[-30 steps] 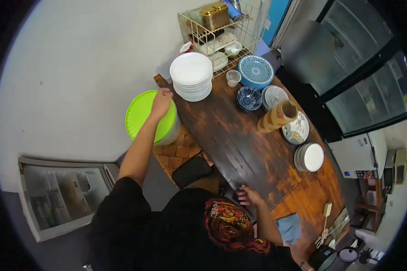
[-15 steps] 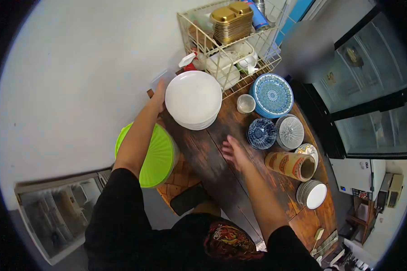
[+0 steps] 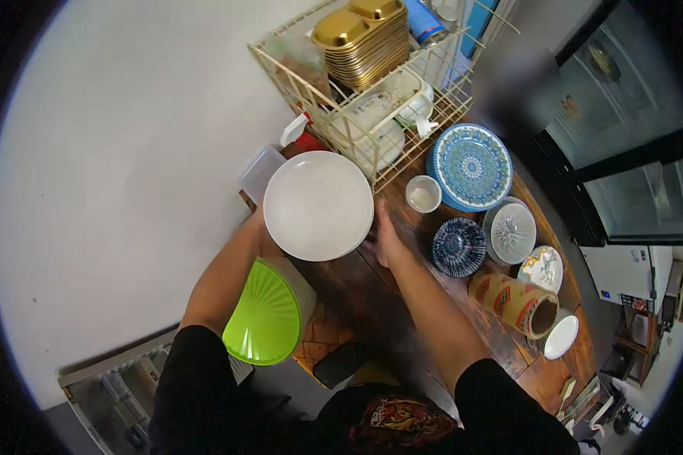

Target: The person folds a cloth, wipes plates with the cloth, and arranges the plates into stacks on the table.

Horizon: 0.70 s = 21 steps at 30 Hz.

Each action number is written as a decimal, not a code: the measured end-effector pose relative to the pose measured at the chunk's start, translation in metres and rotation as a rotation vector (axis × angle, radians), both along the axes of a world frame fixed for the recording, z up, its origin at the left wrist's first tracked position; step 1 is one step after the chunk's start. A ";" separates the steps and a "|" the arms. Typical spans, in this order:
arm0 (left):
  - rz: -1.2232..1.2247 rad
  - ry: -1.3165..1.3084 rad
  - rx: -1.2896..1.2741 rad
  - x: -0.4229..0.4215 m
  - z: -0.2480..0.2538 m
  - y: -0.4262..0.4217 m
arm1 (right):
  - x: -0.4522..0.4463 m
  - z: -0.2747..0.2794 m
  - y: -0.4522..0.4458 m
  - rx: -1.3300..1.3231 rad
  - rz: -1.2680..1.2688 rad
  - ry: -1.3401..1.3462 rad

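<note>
A stack of white plates (image 3: 319,205) stands at the far left end of the wooden table (image 3: 349,292), its top plate hiding most of those below. My left hand (image 3: 256,224) is at the stack's left side, its fingers hidden behind the plates. On the right side my right hand (image 3: 384,240) lies against the stack, partly curled, with the fingertips out of sight under the rim. Close by on the right are a small clear cup (image 3: 423,194), a stack of blue patterned plates (image 3: 472,167) and dark blue bowls (image 3: 459,247).
A wire rack (image 3: 341,121) holds gold trays (image 3: 364,45). Beside it stands a spray bottle (image 3: 294,130). A green-lidded bin (image 3: 264,318) is below left. Clear ribbed bowls (image 3: 512,233), a patterned plate (image 3: 542,268), a cardboard roll (image 3: 512,302) and white bowls (image 3: 560,336) line the right side.
My left hand went from the green lid to the plate stack's left side. My right hand rose from the table's near edge to the stack's right side. The view moved closer to the plates.
</note>
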<state>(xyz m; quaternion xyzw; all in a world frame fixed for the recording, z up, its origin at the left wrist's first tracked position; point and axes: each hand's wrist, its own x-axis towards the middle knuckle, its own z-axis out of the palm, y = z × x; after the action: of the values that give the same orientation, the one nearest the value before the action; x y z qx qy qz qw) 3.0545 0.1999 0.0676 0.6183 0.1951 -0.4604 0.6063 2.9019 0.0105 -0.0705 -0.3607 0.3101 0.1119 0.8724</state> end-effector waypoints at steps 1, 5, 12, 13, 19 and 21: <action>0.012 -0.002 0.002 0.002 -0.004 0.001 | 0.003 0.001 -0.001 0.002 0.012 -0.002; -0.047 -0.003 -0.186 0.011 -0.050 0.018 | 0.013 0.007 -0.002 -0.095 0.013 -0.072; -0.012 0.004 -0.279 0.021 -0.105 0.038 | 0.025 -0.001 0.004 -0.041 -0.055 -0.075; -0.004 -0.005 -0.274 0.019 -0.097 0.034 | 0.024 0.000 0.004 -0.013 -0.081 -0.084; 0.021 -0.114 -0.222 0.011 -0.092 0.029 | 0.020 0.022 0.015 0.067 -0.188 -0.080; 0.026 -0.150 -0.212 0.012 -0.093 0.028 | 0.020 0.025 0.017 0.071 -0.203 -0.079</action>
<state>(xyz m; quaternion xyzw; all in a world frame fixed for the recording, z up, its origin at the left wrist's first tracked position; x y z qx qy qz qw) 3.0660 0.2276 -0.0251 0.5808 0.1077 -0.4229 0.6871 2.9215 0.0274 -0.0452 -0.3007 0.3064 0.0197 0.9029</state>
